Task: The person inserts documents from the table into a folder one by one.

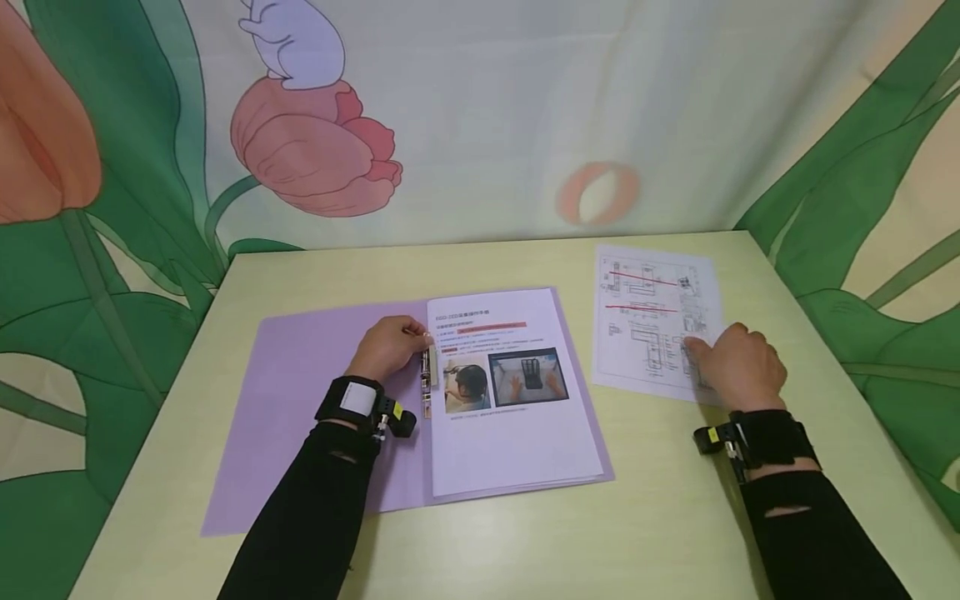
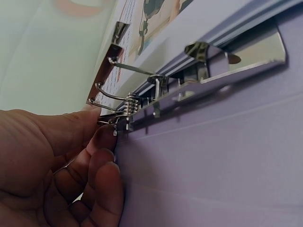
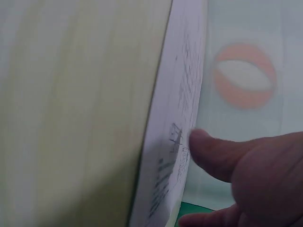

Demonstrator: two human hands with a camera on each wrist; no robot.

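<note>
head view shows a pale yellow table with a flower curtain hung behind it. on the table lies an open purple folder, spread out flat. a stack of printed pages sits on the right half of the folder, and the top page has two photos and a red line of words. off to the right, well apart from the folder, a loose sheet with drawings lies flat on the table.

the left hand rests on the folder's left half, right at the middle fold. its fingertips are curled in on the small metal clip that runs down the fold. in the left wrist view the thumb and one finger pinch the springy end of that clip, and its shiny wire arm is lifted off the pages.

the right hand lies on the near right corner of the loose sheet. its fingers look bent and close together, pressing down on the paper. in the right wrist view the thumb touches the sheet's edge.

both arms wear black sleeves and black wrist bands.
</note>
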